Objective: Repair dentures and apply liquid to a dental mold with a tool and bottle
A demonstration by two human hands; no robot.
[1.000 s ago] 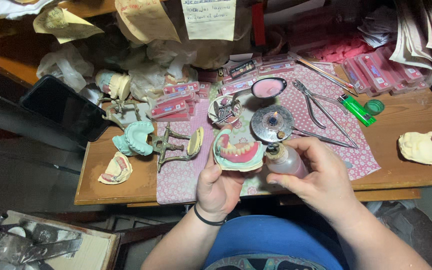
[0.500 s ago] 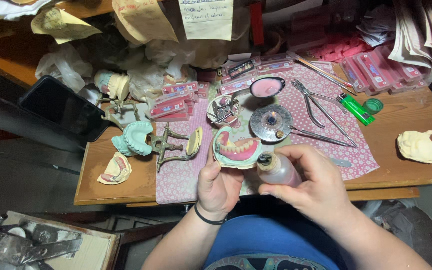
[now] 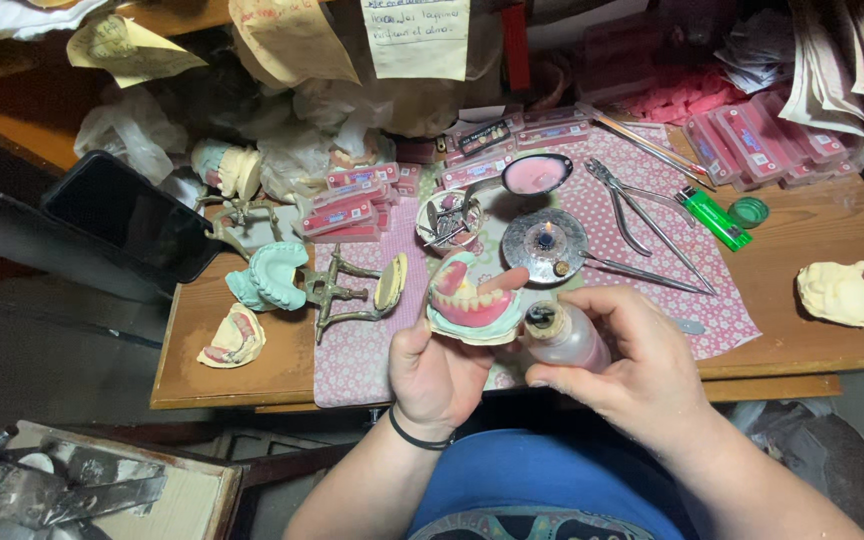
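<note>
We held the pink wax denture on its pale plaster model in our left hand, just above the table's front edge. Our right hand wrapped the small clear plastic bottle. We needed slow, steady hands near the little flame.

Warm overhead light — sharp centre, dim shadowed left edge.

We see a pink-and-cream denture model, a pale pink bottle, a pink white-dotted cloth, a mint-green cast, a bright green lighter and a brown wooden bench.
</note>
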